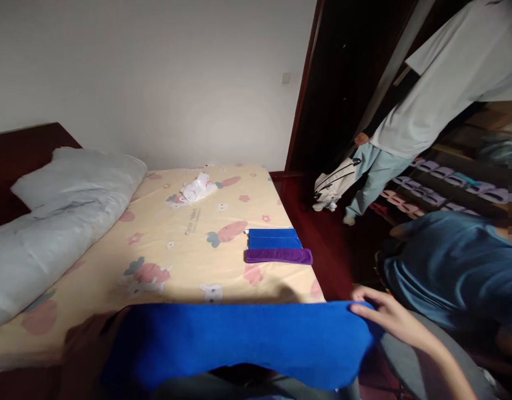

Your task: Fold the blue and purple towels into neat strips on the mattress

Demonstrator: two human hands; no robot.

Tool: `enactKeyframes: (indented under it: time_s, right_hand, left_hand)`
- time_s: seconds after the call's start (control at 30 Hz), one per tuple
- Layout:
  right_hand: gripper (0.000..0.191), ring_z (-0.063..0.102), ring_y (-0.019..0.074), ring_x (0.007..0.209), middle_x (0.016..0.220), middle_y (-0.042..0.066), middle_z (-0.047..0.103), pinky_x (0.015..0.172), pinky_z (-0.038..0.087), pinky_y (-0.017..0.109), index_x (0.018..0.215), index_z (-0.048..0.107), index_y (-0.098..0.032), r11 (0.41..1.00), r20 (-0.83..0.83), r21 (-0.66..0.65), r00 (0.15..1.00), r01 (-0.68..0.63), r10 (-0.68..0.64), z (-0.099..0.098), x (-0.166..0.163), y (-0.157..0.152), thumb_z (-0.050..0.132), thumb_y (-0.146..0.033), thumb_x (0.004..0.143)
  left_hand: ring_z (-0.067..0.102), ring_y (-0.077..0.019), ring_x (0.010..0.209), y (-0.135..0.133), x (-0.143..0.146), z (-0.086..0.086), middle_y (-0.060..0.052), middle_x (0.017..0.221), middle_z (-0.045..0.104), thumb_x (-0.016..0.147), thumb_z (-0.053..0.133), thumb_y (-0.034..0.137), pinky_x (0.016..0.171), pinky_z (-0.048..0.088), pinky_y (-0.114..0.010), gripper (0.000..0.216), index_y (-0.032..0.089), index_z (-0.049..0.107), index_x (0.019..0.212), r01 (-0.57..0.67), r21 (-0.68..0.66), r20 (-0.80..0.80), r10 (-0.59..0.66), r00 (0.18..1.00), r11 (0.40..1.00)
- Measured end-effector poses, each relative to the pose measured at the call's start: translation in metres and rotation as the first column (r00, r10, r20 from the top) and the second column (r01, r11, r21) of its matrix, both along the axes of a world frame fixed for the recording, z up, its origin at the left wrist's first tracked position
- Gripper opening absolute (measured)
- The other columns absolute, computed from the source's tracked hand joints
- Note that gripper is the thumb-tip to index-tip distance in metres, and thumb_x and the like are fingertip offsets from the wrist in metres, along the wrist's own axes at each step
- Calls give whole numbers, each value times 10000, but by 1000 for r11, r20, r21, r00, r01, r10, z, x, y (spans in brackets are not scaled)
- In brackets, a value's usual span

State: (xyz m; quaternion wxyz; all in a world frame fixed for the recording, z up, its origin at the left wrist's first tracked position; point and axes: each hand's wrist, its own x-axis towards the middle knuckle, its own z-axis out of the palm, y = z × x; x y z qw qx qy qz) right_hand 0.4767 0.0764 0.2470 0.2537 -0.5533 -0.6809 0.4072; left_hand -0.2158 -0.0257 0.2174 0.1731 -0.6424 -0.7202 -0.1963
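A bright blue towel [239,341] is stretched wide in front of me, just above the near edge of the bed. My right hand [385,314] pinches its upper right corner with the fingers closed over the edge. My left hand [87,339] sits in shadow at the towel's left end, and its fingers are hidden behind the cloth. On the bed's right side lie two folded blue towels [274,239] with a folded purple towel [279,256] in front of them.
The bed [185,250] has a cream sheet with carrot prints, a grey duvet [51,222] at the left and a white plastic bag [197,189] near the wall. Two other people are at the right, one crouched in blue [447,266], one standing by a shoe rack [447,189].
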Motion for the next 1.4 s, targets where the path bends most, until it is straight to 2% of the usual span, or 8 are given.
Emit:
enactKeyframes:
  time_s: [0.13,0.37,0.57,0.77,0.9,1.0,1.2,1.4]
  right_hand:
    - [450,625,223,852,903,65,694,787,491,297,883,676,-186,999,-11,49,1000,-24,24,-68,-26,68,585,-627,864]
    - [293,650,236,1032,1111,135,708,904,468,301,1067,717,-146,995,414,86,907,54,-84,-185,-71,165,484,-294,970]
    - [374,577,286,1063,1187,145,650,908,421,407,1225,689,-189,981,579,126,792,145,-192,-227,-82,185,413,-335,1019]
    - [376,549,284,1053,1163,128,665,881,399,392,1199,673,-211,957,686,254,671,141,-281,-252,-80,186,407,-414,1029]
    - [433,572,300,1046,1182,155,648,867,409,383,1247,589,-152,911,637,300,651,282,-412,-269,-78,175,439,-478,1004]
    - [468,592,312,1038,1164,155,650,847,427,376,1263,553,-139,858,606,270,615,437,-504,-281,-74,160,472,-503,980]
    - [442,615,314,1065,1193,152,639,855,452,378,1262,568,-181,804,605,166,585,571,-540,-288,-59,120,475,-502,973]
    - [362,655,287,1014,1115,152,670,815,474,363,1136,629,-174,836,688,115,564,536,-456,-281,-47,91,417,-439,1009]
  left_hand:
    - [688,-233,922,71,2,-39,-9,956,768,889,420,286,728,475,-317,339,325,731,1018,151,-241,-41,-166,985,959]
    - [606,-246,1022,177,28,-127,-79,979,718,948,412,442,941,424,-362,366,208,686,884,87,-495,109,-37,993,864]
    - [504,-296,1127,222,34,-173,-127,1108,649,999,302,433,944,350,-427,438,208,676,1038,-31,-570,-5,34,999,821]
    - [499,-321,1108,246,32,-191,-153,1102,633,992,338,442,965,340,-471,431,176,674,1031,-71,-562,-33,64,997,824]
    - [431,-358,1303,234,57,-204,-232,1344,554,993,346,356,1065,324,-516,452,89,593,1261,-142,-368,13,158,987,919]
    - [294,-318,1463,201,91,-225,-211,1539,415,1011,285,312,1187,224,-506,510,78,492,1414,-110,-249,59,128,990,962]
    - [311,-316,1485,102,133,-268,-145,1591,381,1028,224,415,1207,236,-527,571,190,396,1523,-152,-368,136,215,967,918]
    - [305,-335,1488,40,115,-270,-160,1587,384,1017,231,440,1190,259,-555,587,195,397,1523,-195,-377,101,249,963,905]
